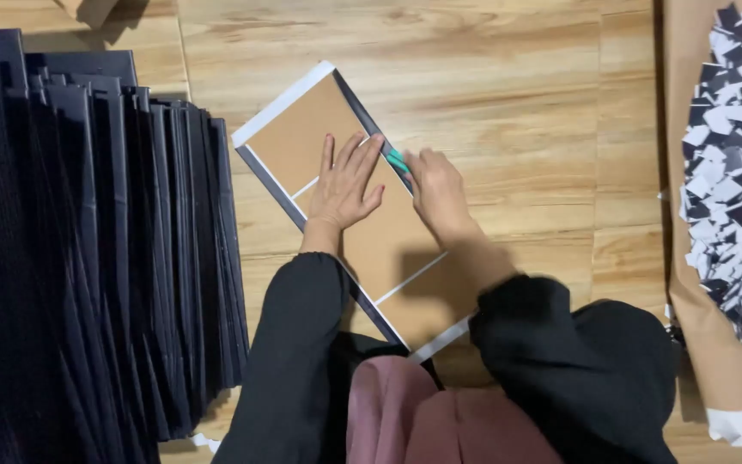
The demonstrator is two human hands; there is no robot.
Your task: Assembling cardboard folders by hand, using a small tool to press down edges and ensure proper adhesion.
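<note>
Slippage is the main risk: left hand (343, 185) lies flat, fingers spread, gripping nothing, pinning the long brown cardboard panel with white-and-grey wrapped edges (302, 137) on the pale wooden floor (517, 103). Right hand (436, 187) is closed around a small teal-handled tool (398, 161) at the panel's right edge, just beside the left fingertips. A skewed push could crease the edge or nick those fingers.

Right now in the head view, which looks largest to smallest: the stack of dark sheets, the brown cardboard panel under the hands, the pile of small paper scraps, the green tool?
1. Stack of dark sheets.
2. Brown cardboard panel.
3. Pile of small black and white paper scraps.
4. Small green tool at the right hand, mostly hidden.
</note>
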